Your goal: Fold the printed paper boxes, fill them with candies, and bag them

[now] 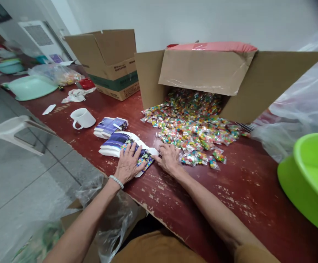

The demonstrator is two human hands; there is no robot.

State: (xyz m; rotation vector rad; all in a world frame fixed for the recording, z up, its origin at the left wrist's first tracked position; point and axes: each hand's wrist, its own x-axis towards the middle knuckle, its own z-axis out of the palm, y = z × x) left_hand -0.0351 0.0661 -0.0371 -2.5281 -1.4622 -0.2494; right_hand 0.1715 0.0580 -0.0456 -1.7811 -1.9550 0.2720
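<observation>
Tan sleeve (253, 254) nearest, forearms reaching over chipped red-brown tabletop (230, 208). Left hand (128, 164), beaded bracelet (116, 181) at wrist, lies spread on purple printed card packet (144, 160); right hand (169, 159) flat at packet's edge. Both wide, no closed grip, apparently pressing; undersides hidden. Step in hand: flattening packet. Any lift calls for fingers under card. Wrapped-candy heap (191, 128) just beyond right hand, spilling from cardboard box (202, 71).
</observation>
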